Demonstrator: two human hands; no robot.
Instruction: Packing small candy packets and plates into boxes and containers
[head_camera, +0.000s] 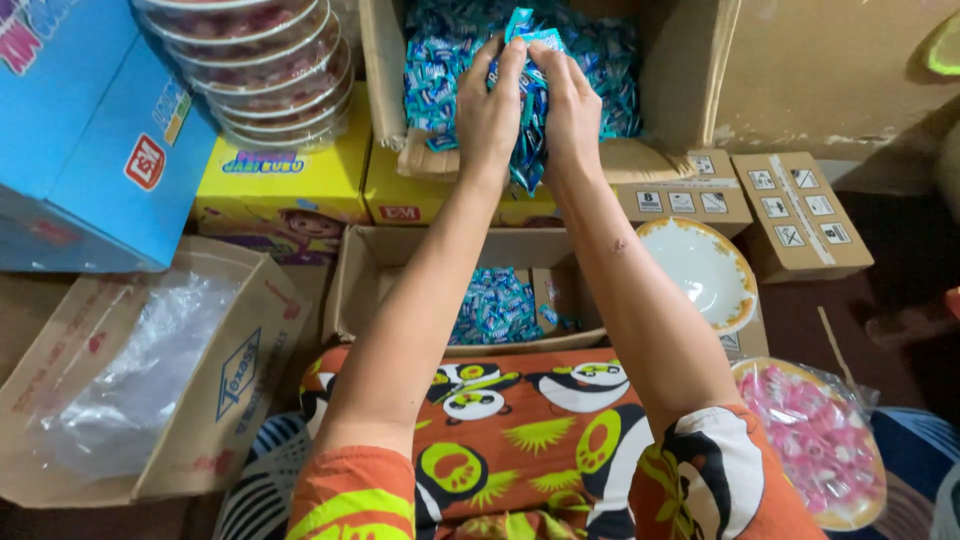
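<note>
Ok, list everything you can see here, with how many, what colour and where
Candy bunch: one handful, blue wrappers, held between both hands over the far box.
Far carton: one, brown, top centre, full of blue candies.
Near carton: one, brown, centre, partly filled with blue candies.
Open carton: one, brown, lower left, clear plastic liner inside.
Yellow boxes: two, under the far carton.
Blue box: one, upper left.
Stacked trays: several, clear, reddish contents, top left.
Small cartons: two, brown, right.
Bowl: one, white with yellow rim, right of centre.
Pink candies plate: one, lower right, bagged.
Left hand: one, gripping the bunch.
Right hand: one, gripping the bunch.
</note>
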